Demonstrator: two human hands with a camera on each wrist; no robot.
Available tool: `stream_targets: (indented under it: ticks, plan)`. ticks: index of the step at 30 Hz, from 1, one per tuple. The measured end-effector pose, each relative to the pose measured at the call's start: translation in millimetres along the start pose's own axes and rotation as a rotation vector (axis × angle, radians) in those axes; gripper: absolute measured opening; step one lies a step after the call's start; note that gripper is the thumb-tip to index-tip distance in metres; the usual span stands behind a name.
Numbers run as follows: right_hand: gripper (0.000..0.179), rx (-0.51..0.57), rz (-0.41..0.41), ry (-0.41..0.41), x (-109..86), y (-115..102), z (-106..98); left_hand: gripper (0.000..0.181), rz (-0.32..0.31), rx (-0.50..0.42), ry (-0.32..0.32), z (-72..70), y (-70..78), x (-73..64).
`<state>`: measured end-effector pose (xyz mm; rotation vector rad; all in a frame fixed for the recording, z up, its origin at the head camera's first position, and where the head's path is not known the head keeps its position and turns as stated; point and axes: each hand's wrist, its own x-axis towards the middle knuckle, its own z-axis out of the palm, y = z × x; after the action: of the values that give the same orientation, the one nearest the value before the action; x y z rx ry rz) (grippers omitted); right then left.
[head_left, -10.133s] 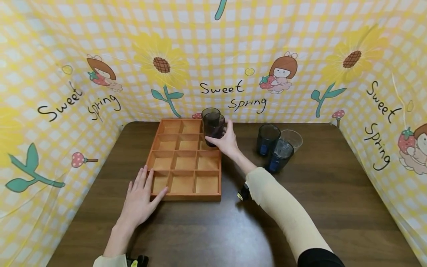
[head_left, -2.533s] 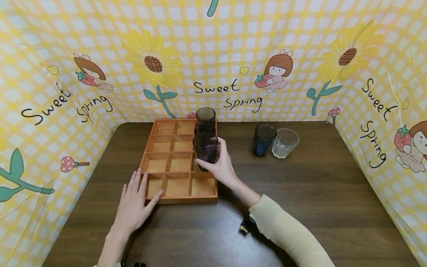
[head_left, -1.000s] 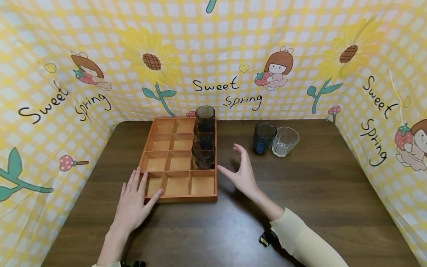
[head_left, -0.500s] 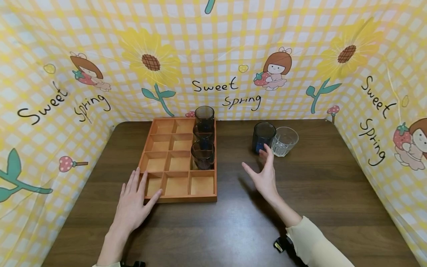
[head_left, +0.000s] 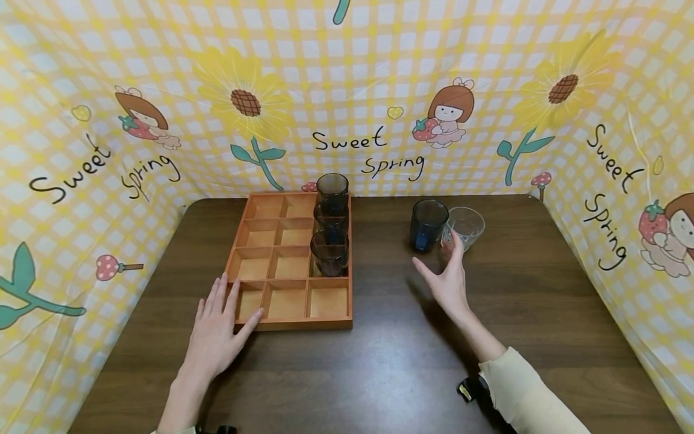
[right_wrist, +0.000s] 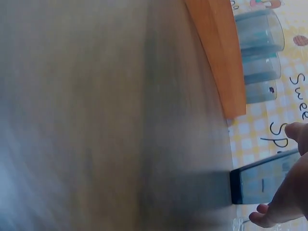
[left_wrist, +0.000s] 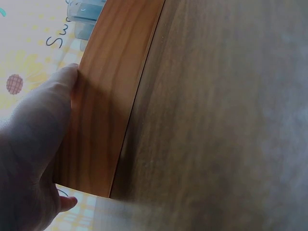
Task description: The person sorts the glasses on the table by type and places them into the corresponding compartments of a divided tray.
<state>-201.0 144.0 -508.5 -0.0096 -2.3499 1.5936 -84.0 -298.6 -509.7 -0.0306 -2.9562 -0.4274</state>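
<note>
Head view: tray [head_left: 303, 324] on the table [head_left: 390, 361], three columns by four rows. Its right-hand column holds three dark glasses, all upright — far glass [head_left: 332, 187] in the back row, middle glass [head_left: 329, 216] in the second, near glass [head_left: 329, 256] in the third. Right of the tray, well apart from it, stand the blue glass [head_left: 428, 226] and the clear glass [head_left: 470, 226], both upright, just beside each other. Left hand [head_left: 219, 331] rests at the tray's near left corner, fingers straight along the left side, thumb spread toward the front edge. Right hand [head_left: 447, 286] is at the near side of the loose pair, thumb and fingers spread well apart; a fingertip overlaps the clear glass in this view — contact cannot be told. Cloth [head_left: 352, 78] behind, yellow check, printed with flowers and lettering.

Left wrist view: left hand lies against the tray's rim, one fingertip at the top edge, another digit visible past the corner. Bluish glass shows beyond the rim, partly cut off.

Right wrist view: blue glass appears between the spread thumb and fingers of the right hand; touch cannot be told. Clear glass only partly visible at the bottom edge. Tray glasses rise above the tray wall.
</note>
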Motion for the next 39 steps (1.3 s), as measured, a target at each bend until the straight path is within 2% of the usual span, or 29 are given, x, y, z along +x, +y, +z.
stream_targets:
  ticks: [4, 10, 15, 22, 30, 39]
  plan:
    - [0.099, -0.019, 0.004, -0.021, 6.1, 3, -3, 0.086, 0.004, -0.003, 0.002, 0.0, 1.1, -0.4]
    - [0.104, -0.030, -0.049, -0.061, 15.9, 10, -5, 0.086, -0.002, -0.001, 0.001, 0.1, 0.6, -0.5]
    - [0.107, -0.026, -0.046, -0.078, 23.4, 13, -1, 0.087, -0.004, -0.001, 0.005, 0.1, 0.8, -0.6]
    - [0.108, 0.044, -0.051, -0.089, 34.5, 15, 5, 0.086, 0.000, 0.009, 0.006, 1.3, 0.1, 0.7]
    - [0.100, 0.098, -0.076, -0.073, 36.8, -12, 6, 0.087, 0.000, 0.009, -0.001, 0.6, 0.1, 0.4]
    - [0.095, 0.230, -0.042, -0.065, 51.0, -9, 15, 0.088, -0.003, 0.013, 0.000, 1.4, -0.8, 0.7]
